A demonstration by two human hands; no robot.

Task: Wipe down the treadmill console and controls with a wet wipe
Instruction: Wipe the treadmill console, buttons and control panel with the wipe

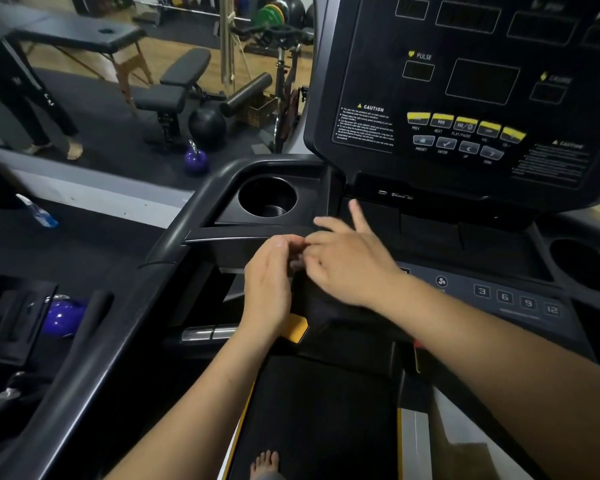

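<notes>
The treadmill console (471, 84) rises at the upper right, dark, with yellow buttons (465, 124). Below it runs the control strip (516, 299) with a fan key and number keys. My left hand (267, 285) and my right hand (347, 261) meet fingertip to fingertip over the console's left front. Between them they pinch the top edge of a dark, cloth-like piece (326, 306) that hangs below the hands; blur hides its detail. Two fingers of my right hand stick out straight. No white wipe shows.
A round cup holder (267, 199) sits just beyond my hands, and another (586, 265) is at the right. The left handrail (174, 230) curves down. A spray bottle (37, 213) lies on the neighbouring treadmill. Purple kettlebells (195, 161), a bench and a standing person are beyond.
</notes>
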